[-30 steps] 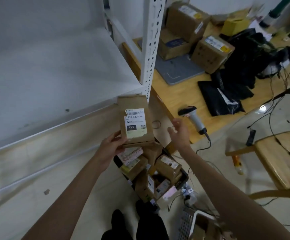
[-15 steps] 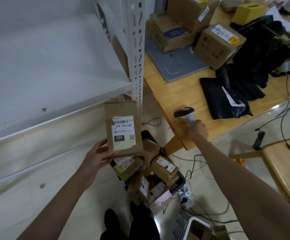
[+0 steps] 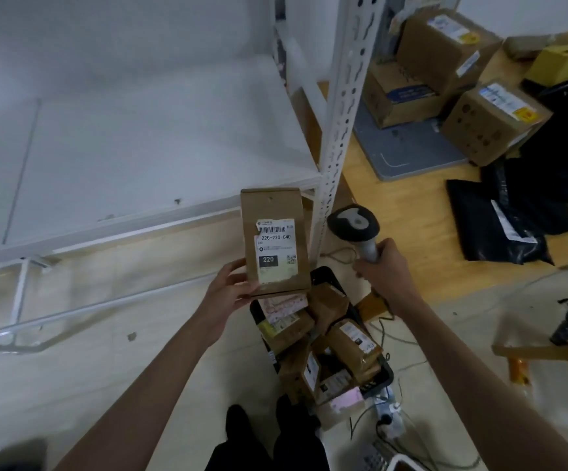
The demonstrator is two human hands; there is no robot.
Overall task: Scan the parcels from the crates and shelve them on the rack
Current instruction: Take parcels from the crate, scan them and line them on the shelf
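Parcel [image 3: 275,241] sat upright in the left hand [image 3: 228,294], fingers curled round its lower edge, label facing up. Right hand [image 3: 382,270] gripped the scanner [image 3: 355,227] just beside. Best play: tilt its head onto the barcode, parcel steady.

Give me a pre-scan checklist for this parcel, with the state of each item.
1. Parcel held firmly: ok, left hand grips its lower left corner.
2. Label facing up and unobstructed: ok, barcode shows.
3. Scanner in hand: ok, right hand grips its handle.
4. Scanner aimed at the barcode: cannot tell, its head sits just right of the parcel.
5. Shelf free for the parcel: ok, white surface bare.
6. Scanner cable free: cannot tell.
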